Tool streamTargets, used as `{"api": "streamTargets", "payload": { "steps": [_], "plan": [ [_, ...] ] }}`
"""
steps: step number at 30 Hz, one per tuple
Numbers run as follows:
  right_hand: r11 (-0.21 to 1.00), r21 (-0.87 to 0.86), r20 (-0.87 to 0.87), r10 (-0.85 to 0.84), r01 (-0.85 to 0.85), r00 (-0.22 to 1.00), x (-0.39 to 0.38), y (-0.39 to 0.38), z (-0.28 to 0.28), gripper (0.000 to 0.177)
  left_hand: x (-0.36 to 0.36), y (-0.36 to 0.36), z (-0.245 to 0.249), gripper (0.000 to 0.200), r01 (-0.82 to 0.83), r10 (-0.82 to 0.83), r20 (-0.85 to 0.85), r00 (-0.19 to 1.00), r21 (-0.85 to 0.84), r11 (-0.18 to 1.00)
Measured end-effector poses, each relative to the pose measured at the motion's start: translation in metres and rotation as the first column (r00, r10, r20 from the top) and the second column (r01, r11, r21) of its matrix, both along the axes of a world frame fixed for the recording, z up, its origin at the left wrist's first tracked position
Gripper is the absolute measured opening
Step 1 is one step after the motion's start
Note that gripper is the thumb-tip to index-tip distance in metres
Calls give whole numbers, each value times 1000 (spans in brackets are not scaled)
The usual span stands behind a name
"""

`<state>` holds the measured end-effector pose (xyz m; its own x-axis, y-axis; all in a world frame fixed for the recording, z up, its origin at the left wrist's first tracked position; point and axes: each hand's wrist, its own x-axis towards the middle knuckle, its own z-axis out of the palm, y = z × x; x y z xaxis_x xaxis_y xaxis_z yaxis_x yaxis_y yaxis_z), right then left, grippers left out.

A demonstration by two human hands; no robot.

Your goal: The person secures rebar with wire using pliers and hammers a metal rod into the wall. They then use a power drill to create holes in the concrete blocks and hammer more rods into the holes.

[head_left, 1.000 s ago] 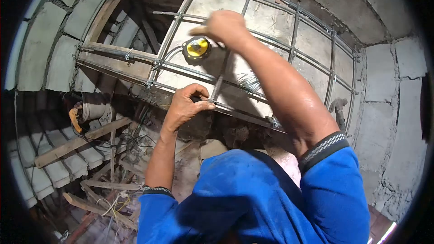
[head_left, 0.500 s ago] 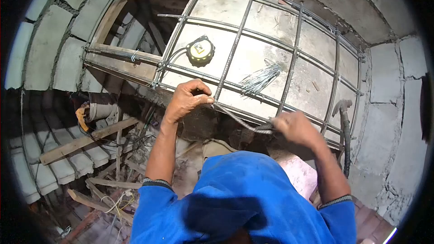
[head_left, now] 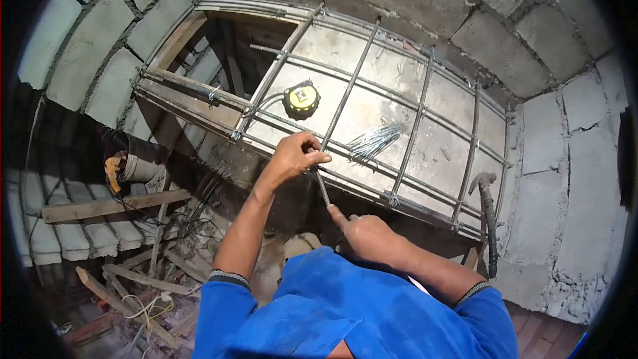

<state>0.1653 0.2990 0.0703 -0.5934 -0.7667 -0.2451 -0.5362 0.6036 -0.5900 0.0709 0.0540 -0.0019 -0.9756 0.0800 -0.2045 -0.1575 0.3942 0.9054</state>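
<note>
My right hand (head_left: 372,236) is closed around a thin metal rod, which looks like a rebar tying hook (head_left: 323,189). Its upper end reaches the front edge of the steel bar grid (head_left: 346,91). Just above that tip, my left hand (head_left: 297,159) pinches thumb and fingers together beside a bar crossing; whatever they hold is hidden. Behind the left hand, a yellow and black tape measure (head_left: 301,100) lies among the bars. A bundle of cut tie wires (head_left: 374,142) rests on the board to the right of the fingers.
A hammer (head_left: 487,213) hangs by its head at the grid's right end. Block walls (head_left: 399,0) enclose the back and sides. An opening (head_left: 229,46) gapes at the board's left. Loose timber (head_left: 116,206) and rubble lie below left, near a hanging bucket (head_left: 141,159).
My right hand has swung left and down, toward my body, turning the rod from slanting sideways to nearly upright. My left hand stays at the same crossing while the view has shifted.
</note>
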Motion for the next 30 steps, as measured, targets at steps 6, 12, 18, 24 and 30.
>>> {"api": "streamTargets", "payload": {
  "steps": [6, 12, 18, 24, 30],
  "plan": [
    [987, -49, 4, 153, -153, 988, 1, -9, -12, 46, 95, -13, 119, 28, 583, 137, -688, 712, 689, 429],
    [996, -89, 423, 51, -14, 905, -4, -33, -2, 23, 152, 12, 218, 30, 928, -247, -910, 334, 271, 256],
    [759, -182, 882, -155, 625, 445, -16, -119, 46, 26, 142, 29, 205, 7, 897, -106, -906, 409, 379, 227],
    [910, -378, 757, 197, 171, 623, -78, -139, 48, 76, 158, -26, 153, 35, 332, 300, -730, 614, 583, 741],
    [786, -160, -296, 539, -597, 789, -105, -158, 38, 35, 180, -33, 73, 21, -495, 755, -94, 649, 702, 512]
  ]
}}
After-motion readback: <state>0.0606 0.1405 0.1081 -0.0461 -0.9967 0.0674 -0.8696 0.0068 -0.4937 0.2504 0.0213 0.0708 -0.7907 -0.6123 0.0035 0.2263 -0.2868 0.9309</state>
